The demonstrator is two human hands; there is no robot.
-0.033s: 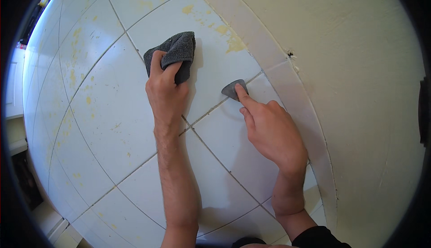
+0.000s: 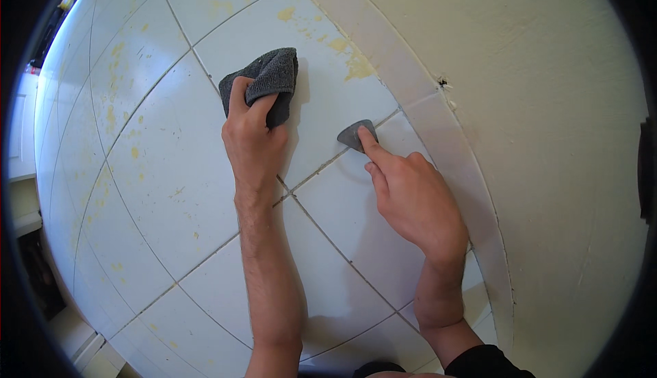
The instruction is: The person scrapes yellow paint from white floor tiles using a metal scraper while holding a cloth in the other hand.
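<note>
In my left hand (image 2: 254, 128) is a bunched dark grey cloth (image 2: 275, 70), gripped between the fingers over the white floor tiles (image 2: 161, 193). To its right, my right hand (image 2: 417, 196) holds a scraper with a grey, flared blade (image 2: 357, 135). The forefinger lies along the blade, and the handle is hidden in the palm. The blade is over a grout line near the wall; whether its edge touches the tile I cannot tell. Yellow patches (image 2: 357, 66) mark the tile beyond the scraper, close to the skirting.
A pale tile skirting (image 2: 472, 166) curves along the right, below a cream wall (image 2: 561, 138) with a small dark hole (image 2: 442, 83). More yellow spots (image 2: 111, 114) are scattered over the tiles at left. White furniture (image 2: 24, 128) stands at the far left edge.
</note>
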